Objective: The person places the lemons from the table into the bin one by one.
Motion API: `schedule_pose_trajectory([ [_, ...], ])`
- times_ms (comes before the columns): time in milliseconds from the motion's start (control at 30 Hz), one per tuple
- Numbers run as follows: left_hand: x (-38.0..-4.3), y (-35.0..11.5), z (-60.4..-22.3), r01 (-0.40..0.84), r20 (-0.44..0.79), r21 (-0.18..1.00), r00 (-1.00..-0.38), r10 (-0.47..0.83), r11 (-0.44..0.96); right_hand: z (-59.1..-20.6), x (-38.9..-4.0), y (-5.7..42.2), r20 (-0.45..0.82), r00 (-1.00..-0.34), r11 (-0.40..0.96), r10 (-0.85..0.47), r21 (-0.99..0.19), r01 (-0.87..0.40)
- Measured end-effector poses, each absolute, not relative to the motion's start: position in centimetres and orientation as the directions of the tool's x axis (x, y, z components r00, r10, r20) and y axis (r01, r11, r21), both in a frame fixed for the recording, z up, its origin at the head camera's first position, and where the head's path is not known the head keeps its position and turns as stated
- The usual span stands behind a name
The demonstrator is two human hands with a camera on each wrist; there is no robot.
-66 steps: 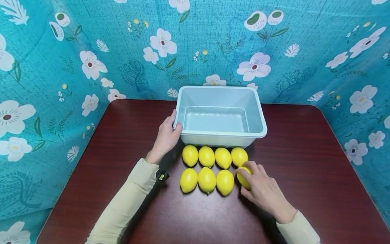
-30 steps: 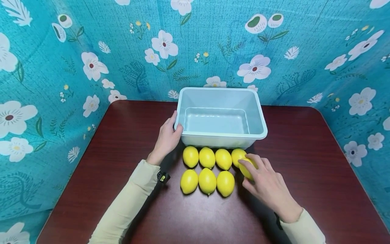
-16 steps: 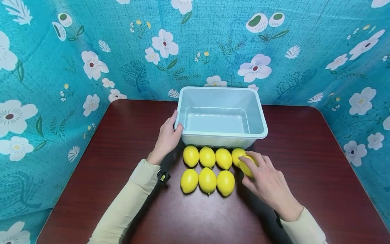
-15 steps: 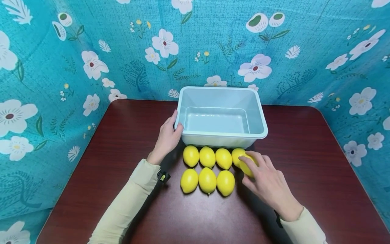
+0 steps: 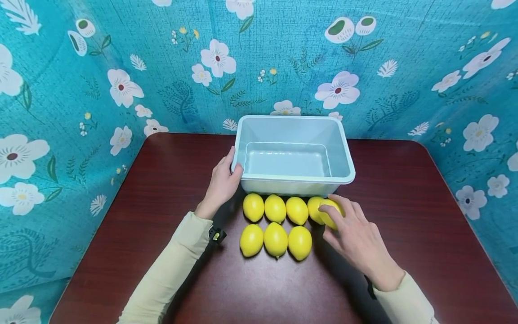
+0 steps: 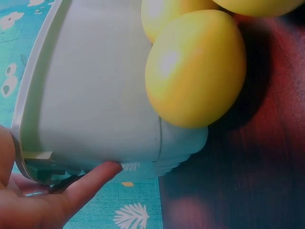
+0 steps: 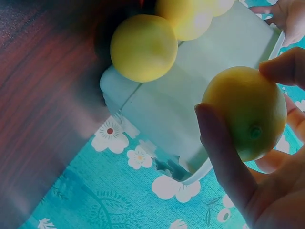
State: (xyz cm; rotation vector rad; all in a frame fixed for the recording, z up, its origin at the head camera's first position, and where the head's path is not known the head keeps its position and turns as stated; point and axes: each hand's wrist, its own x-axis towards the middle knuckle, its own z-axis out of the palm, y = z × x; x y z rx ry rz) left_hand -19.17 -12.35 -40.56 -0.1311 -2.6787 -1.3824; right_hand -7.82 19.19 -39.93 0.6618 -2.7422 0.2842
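My right hand [image 5: 358, 234] holds a yellow lemon [image 5: 332, 213] between thumb and fingers. In the right wrist view that lemon [image 7: 245, 107] shows its stem end, apart from the lemon [image 7: 143, 47] behind it. In the head view it overlaps the far row's right-end lemon [image 5: 314, 208], just in front of a pale blue plastic bin [image 5: 289, 186]. My left hand [image 5: 220, 182] grips the bin's left side, thumb near the front left corner. The left wrist view shows the left hand's fingers [image 6: 93, 187] against the bin's outer wall [image 6: 95, 90]. Nothing lies inside the bin.
Lemons stand in two rows before the bin: a far row close against its front wall, and three in the near row, including its middle lemon [image 5: 275, 240]. Everything rests on a dark red-brown table [image 5: 174, 166]. A blue flowered cloth [image 5: 275, 54] hangs behind and at both sides.
My right hand has lifted the lemon from the right end of the near row and carried it a little toward the bin. The left hand and the bin have stayed put.
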Motion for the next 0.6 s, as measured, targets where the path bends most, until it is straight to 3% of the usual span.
schedule_pose_trajectory([
  [600,-19.1,-12.3,-40.7,0.121,0.138,0.81,-0.99,0.014,0.574,-38.8,-8.1,19.4,0.362,-0.848,0.875,-0.388,-0.145,-0.463],
])
